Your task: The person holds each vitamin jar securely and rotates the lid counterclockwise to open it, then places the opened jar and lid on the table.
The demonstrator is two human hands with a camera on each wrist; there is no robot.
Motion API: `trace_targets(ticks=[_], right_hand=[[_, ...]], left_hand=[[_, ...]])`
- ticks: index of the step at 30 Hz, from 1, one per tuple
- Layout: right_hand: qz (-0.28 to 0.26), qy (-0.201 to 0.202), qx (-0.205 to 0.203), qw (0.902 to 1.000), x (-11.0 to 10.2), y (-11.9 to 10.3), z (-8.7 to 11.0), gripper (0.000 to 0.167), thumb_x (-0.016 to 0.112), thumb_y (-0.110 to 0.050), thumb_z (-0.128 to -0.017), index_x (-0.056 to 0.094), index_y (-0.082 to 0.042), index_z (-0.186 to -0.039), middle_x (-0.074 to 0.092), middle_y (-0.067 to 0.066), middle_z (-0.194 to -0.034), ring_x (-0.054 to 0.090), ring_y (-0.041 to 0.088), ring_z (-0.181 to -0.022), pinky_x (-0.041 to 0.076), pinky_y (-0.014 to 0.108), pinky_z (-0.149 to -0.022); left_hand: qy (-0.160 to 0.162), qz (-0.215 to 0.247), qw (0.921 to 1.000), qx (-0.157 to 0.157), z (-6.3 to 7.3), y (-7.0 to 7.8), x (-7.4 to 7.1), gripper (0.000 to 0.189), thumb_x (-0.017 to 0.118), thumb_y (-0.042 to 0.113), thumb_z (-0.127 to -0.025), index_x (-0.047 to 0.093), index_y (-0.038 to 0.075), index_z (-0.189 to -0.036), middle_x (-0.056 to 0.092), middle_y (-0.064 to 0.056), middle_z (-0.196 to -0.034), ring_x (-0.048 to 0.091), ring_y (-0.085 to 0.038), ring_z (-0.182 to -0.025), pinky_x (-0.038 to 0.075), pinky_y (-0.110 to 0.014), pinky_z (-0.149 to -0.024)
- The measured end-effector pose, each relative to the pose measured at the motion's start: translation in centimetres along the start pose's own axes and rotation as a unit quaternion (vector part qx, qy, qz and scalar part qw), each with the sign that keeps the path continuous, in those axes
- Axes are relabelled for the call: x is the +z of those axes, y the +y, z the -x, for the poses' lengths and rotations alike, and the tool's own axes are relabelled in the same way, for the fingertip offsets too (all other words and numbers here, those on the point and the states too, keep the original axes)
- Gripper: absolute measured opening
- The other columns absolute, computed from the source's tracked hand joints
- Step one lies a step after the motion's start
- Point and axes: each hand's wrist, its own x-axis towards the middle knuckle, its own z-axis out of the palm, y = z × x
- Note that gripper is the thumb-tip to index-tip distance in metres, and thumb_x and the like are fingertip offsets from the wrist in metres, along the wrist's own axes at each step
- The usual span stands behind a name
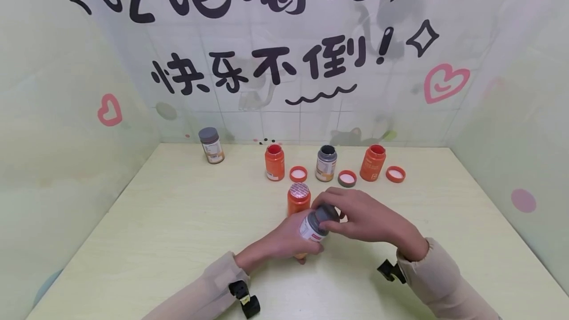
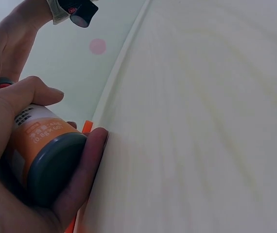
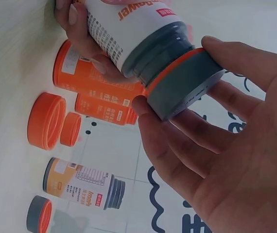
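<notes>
My left hand (image 1: pixel 286 237) grips a dark grey supplement bottle (image 3: pixel 129 29) with a white and orange label, held tilted above the table. In the right wrist view, my right hand (image 1: pixel 371 219) holds its grey cap (image 3: pixel 187 82) between thumb and fingers. The cap's orange inner edge shows against the bottle's neck; whether it still sits on the threads I cannot tell. Just beyond my left hand stands an orange bottle (image 1: pixel 299 204) with a foil seal over its mouth, its lower part hidden by that hand.
Along the back stand a capped grey bottle (image 1: pixel 212 146), an open orange bottle (image 1: pixel 275 163), an open grey bottle (image 1: pixel 326 164) and another open orange bottle (image 1: pixel 373 163). Beside them lie an orange cap (image 1: pixel 298 174), a grey cap (image 1: pixel 347 179) and a second orange cap (image 1: pixel 395 174). Printed cloth encloses the table.
</notes>
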Motion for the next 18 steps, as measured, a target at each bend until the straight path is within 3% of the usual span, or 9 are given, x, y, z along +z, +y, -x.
trace_targets(ticks=[5,11,18], right_hand=[[-0.012,0.018,0.007,0.9997,-0.6,0.2,0.2,0.030,0.073,-0.028,-0.097,0.067,-0.021,-0.125,0.066,-0.015,-0.110,0.059,0.006,-0.093,0.058,0.031,-0.077],[-0.013,0.031,0.009,0.9994,-1.1,0.5,0.5,0.027,0.073,-0.028,-0.097,0.066,-0.024,-0.123,0.065,-0.015,-0.108,0.060,0.005,-0.092,0.058,0.029,-0.077],[-0.009,0.037,0.022,0.9990,-1.4,0.7,0.6,0.028,0.074,-0.026,-0.096,0.066,-0.024,-0.122,0.063,-0.013,-0.105,0.059,0.006,-0.090,0.057,0.025,-0.076]], left_hand=[[0.001,0.001,1.0000,0.000,-0.1,0.0,0.0,0.055,0.080,0.017,-0.084,0.054,0.027,-0.131,0.062,0.000,-0.112,0.063,-0.019,-0.100,0.062,-0.040,-0.058],[0.007,-0.010,0.9999,0.003,0.0,0.1,-0.1,0.054,0.082,0.019,-0.084,0.055,0.025,-0.132,0.062,-0.001,-0.114,0.064,-0.018,-0.101,0.062,-0.036,-0.060],[0.033,-0.011,0.9992,-0.021,0.1,0.4,-0.3,0.056,0.084,0.024,-0.084,0.055,0.022,-0.131,0.062,-0.003,-0.113,0.064,-0.021,-0.098,0.061,-0.035,-0.061]])
